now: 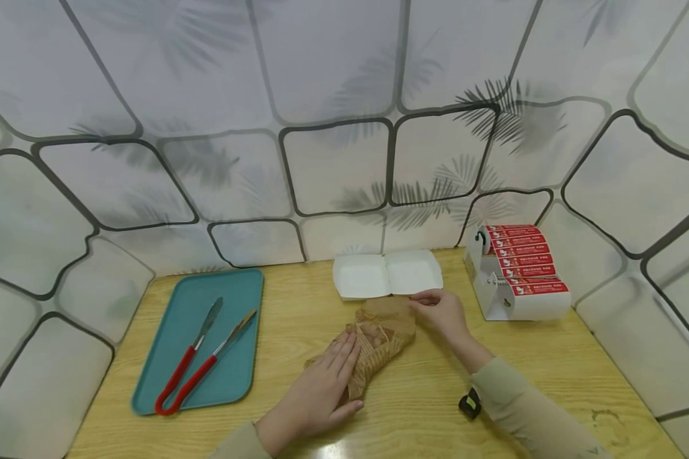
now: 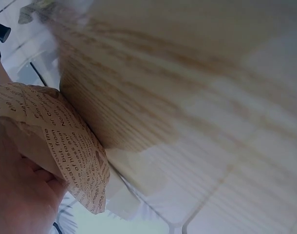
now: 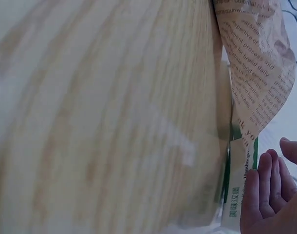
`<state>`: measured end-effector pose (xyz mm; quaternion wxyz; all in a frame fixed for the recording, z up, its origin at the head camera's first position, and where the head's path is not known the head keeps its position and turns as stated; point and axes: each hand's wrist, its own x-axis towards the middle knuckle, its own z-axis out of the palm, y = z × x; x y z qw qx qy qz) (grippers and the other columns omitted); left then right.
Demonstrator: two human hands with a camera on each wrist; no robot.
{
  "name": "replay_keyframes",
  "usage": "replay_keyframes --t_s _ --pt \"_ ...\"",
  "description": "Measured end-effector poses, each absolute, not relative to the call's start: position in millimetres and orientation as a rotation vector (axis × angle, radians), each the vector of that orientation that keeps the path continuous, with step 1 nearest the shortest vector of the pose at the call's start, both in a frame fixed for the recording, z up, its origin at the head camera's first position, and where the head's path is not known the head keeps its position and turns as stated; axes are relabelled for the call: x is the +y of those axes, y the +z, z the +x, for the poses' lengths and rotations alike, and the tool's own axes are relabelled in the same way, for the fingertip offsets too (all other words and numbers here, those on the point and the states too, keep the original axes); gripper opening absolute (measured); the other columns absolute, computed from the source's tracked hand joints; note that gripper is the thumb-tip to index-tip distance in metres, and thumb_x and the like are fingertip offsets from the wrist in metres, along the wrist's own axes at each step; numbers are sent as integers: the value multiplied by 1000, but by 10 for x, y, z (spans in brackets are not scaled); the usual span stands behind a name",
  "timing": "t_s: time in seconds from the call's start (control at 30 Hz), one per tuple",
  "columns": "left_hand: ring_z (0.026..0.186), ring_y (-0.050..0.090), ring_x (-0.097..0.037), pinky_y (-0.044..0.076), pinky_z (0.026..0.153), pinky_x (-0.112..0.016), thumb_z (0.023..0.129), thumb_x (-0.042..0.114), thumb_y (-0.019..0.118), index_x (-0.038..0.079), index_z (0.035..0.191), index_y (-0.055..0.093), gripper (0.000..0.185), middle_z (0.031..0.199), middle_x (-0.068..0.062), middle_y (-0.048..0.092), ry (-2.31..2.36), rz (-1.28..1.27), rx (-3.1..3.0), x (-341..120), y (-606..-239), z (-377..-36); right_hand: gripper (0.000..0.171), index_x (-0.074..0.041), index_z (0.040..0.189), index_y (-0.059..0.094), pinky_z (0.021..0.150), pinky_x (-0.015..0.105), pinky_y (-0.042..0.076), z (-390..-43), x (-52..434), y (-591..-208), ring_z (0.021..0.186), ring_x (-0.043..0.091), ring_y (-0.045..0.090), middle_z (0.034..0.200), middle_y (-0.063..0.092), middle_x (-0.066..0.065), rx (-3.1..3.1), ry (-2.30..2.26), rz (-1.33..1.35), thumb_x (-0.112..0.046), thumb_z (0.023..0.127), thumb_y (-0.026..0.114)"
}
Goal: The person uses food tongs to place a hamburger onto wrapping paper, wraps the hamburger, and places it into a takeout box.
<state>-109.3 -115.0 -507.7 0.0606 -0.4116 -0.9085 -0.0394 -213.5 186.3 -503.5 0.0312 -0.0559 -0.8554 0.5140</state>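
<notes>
Brown printed wrapping paper (image 1: 381, 350) lies crumpled around some food in the middle of the table, part of its filling showing through an opening. My left hand (image 1: 321, 389) rests on the near left side of the paper with its fingers straight and thumb apart. In the left wrist view, a fold of the paper (image 2: 78, 146) covers part of that hand. My right hand (image 1: 441, 312) is at the paper's far right corner, fingertips right at its edge. The right wrist view shows its fingers (image 3: 265, 185) fairly straight beside the paper's tip, thumb apart from them.
An opened white box (image 1: 358, 275) stands just behind the paper. On the left, a teal tray (image 1: 235, 299) carries red-handled tongs (image 1: 186, 379). A label dispenser (image 1: 496, 299) with red stickers is at the back right. A small black object (image 1: 469, 404) lies beside the right sleeve.
</notes>
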Motion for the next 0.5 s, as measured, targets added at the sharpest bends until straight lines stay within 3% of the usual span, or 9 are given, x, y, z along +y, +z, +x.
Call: replay_keyframes --t_s 0.33,0.5 --pt "162 28 -36 32 131 -42 106 57 54 -6 164 30 89 173 -26 25 -137 -1234 -2761 -1152 -5074 -1083 25 5 107 80 74 10 54 -2182 1983 -5163 80 -2 68 100 83 13 -2674 1646 -314 -17 94 82" --pt "163 27 -36 32 131 -43 106 57 53 -6 164 29 89 174 -25 24 -152 -1229 -2778 -1149 -5070 -1087 29 13 114 75 75 16 63 -2212 2012 -5185 76 -2 72 92 83 8 -2572 1925 -387 -10 96 78"
